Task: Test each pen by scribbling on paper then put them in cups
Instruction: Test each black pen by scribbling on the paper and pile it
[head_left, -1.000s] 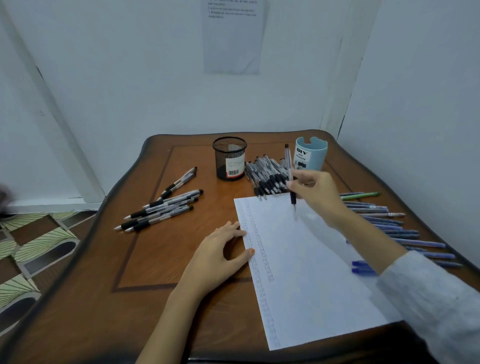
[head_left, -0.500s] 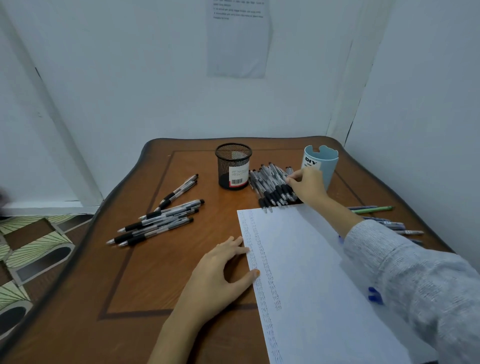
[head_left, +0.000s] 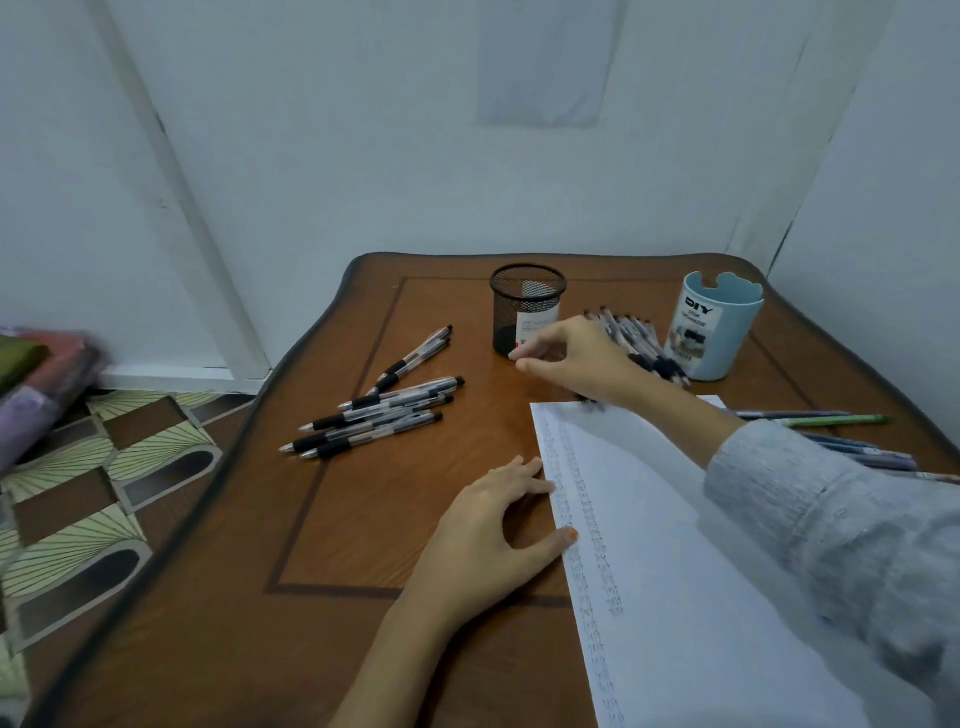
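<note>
Wooden table (head_left: 332, 519), white walls behind. My left hand (head_left: 488, 525) lies flat, fingers spread, thumb on the paper (head_left: 675, 545) edge, holding nothing. My right hand (head_left: 576, 358) reaches fwd, fingertips loosely pinched just in front of the mesh cup (head_left: 527, 306); can't tell if anything's gripped. Black pens pile (head_left: 639, 338) directly behind right hand, blue cup (head_left: 714, 327) beyond it. Loose black pens (head_left: 374, 415) fwd-left of left hand.
</note>
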